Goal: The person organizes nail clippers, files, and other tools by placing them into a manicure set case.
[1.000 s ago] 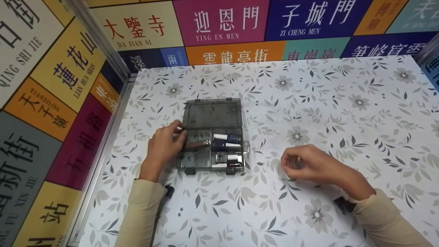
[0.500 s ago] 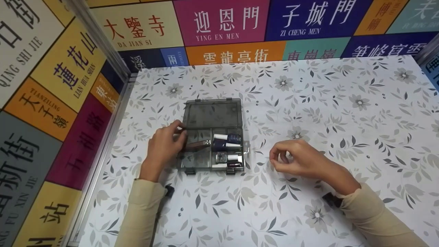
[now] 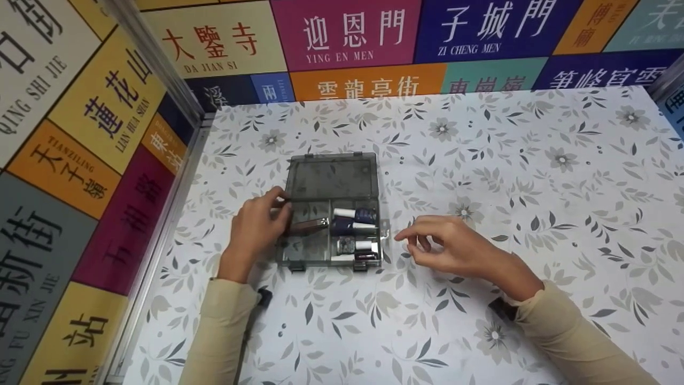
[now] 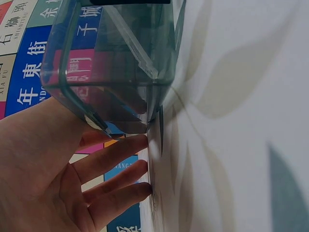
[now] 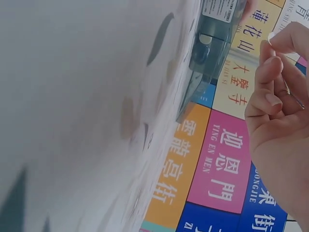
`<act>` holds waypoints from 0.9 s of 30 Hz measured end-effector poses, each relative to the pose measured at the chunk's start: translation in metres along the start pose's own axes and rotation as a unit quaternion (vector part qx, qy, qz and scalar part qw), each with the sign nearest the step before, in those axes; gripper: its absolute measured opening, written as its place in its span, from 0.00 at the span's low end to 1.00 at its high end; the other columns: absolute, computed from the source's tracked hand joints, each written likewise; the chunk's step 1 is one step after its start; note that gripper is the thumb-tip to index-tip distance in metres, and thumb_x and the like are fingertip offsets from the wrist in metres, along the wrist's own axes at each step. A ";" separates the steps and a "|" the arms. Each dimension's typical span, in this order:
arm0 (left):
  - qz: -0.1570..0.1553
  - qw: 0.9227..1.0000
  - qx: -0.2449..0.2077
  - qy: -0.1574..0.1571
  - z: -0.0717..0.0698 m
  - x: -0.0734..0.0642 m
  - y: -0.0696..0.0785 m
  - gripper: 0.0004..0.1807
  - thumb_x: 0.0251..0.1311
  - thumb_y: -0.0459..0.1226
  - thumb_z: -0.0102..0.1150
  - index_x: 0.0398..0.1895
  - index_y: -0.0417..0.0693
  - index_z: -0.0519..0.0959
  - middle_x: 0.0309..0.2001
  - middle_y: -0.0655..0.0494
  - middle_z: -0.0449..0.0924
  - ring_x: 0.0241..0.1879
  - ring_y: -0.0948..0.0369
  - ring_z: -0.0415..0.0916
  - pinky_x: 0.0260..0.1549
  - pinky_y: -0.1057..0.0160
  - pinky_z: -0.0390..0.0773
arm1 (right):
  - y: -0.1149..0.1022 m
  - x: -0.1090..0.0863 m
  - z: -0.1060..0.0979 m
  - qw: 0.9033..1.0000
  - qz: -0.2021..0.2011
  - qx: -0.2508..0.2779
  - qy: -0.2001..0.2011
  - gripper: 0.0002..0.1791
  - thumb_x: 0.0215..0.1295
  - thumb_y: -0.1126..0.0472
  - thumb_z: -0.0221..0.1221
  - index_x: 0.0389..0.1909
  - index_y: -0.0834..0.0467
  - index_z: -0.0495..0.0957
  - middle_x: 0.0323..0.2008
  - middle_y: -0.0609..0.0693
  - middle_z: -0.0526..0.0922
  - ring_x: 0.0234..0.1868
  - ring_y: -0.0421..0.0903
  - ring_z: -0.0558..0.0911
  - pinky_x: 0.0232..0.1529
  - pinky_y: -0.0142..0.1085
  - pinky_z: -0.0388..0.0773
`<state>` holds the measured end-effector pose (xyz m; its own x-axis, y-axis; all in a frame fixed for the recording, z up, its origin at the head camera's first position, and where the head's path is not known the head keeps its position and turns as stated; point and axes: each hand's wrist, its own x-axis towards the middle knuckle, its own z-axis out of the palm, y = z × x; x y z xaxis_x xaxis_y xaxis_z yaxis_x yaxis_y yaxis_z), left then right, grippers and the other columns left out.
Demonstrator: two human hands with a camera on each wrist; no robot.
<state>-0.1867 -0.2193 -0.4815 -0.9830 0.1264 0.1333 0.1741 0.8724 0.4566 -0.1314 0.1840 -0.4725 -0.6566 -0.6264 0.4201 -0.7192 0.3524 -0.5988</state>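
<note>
A smoky clear plastic case (image 3: 303,251) lies on the table with its lid (image 3: 331,175) laid back. Its left compartment holds a nail clipper (image 3: 309,226) with a brownish body; several nail polish bottles (image 3: 352,226) with white caps fill the right one. My left hand (image 3: 258,223) touches the case's left side near the hinge, fingers loosely bent; the left wrist view has them beside the case's corner (image 4: 120,96). Just right of the case's latch side hovers my right hand (image 3: 448,247), thumb and forefinger apart. A thin silvery line (image 5: 293,96) shows by its fingers in the right wrist view.
A white cloth with grey flowers and leaves covers the table (image 3: 534,214). Panels with coloured lettering (image 3: 347,37) stand behind it and along the left. A white label (image 5: 219,8) shows on the case in the right wrist view.
My right hand has moved left toward the case, and its thumb and forefinger have spread apart. The left hand and the case stay as they were.
</note>
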 end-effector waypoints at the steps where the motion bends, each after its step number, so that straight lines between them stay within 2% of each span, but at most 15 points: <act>1: 0.001 1.000 0.000 0.000 0.000 0.000 0.000 0.10 0.76 0.47 0.62 0.53 0.58 0.84 0.52 0.52 0.93 0.53 0.44 0.90 0.44 0.36 0.86 | 0.000 0.001 0.000 1.000 -0.003 0.002 0.000 0.20 0.63 0.72 0.67 0.49 0.47 0.91 0.32 0.37 0.85 0.28 0.36 0.78 0.28 0.31 0.75; 7: -0.003 1.000 0.001 -0.004 0.000 0.000 -0.001 0.09 0.76 0.49 0.62 0.53 0.61 0.84 0.53 0.53 0.93 0.54 0.44 0.89 0.45 0.37 0.85 | -0.003 0.009 0.005 1.000 -0.002 0.019 -0.005 0.19 0.63 0.72 0.67 0.46 0.47 0.92 0.35 0.39 0.89 0.27 0.39 0.79 0.26 0.38 0.75; 20: -0.009 1.000 0.005 -0.006 0.002 0.001 -0.001 0.08 0.77 0.47 0.61 0.52 0.59 0.83 0.53 0.53 0.93 0.54 0.46 0.89 0.44 0.37 0.85 | -0.007 0.025 0.019 0.999 -0.005 0.035 -0.002 0.11 0.64 0.71 0.69 0.41 0.51 0.90 0.35 0.38 0.89 0.27 0.38 0.79 0.27 0.38 0.74; 27: -0.010 1.000 0.003 -0.005 0.001 0.000 -0.001 0.08 0.77 0.48 0.62 0.52 0.61 0.84 0.53 0.53 0.93 0.54 0.46 0.89 0.44 0.37 0.85 | -0.012 0.035 0.025 0.997 -0.037 0.061 -0.006 0.12 0.63 0.72 0.69 0.41 0.52 0.89 0.34 0.41 0.90 0.28 0.43 0.80 0.29 0.35 0.75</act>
<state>-0.1871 -0.2195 -0.4831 -0.9868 0.1134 0.1153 0.1539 0.8776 0.4541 -0.1403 0.1402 -0.4680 -0.6001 -0.6556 0.4583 -0.7318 0.2186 -0.6455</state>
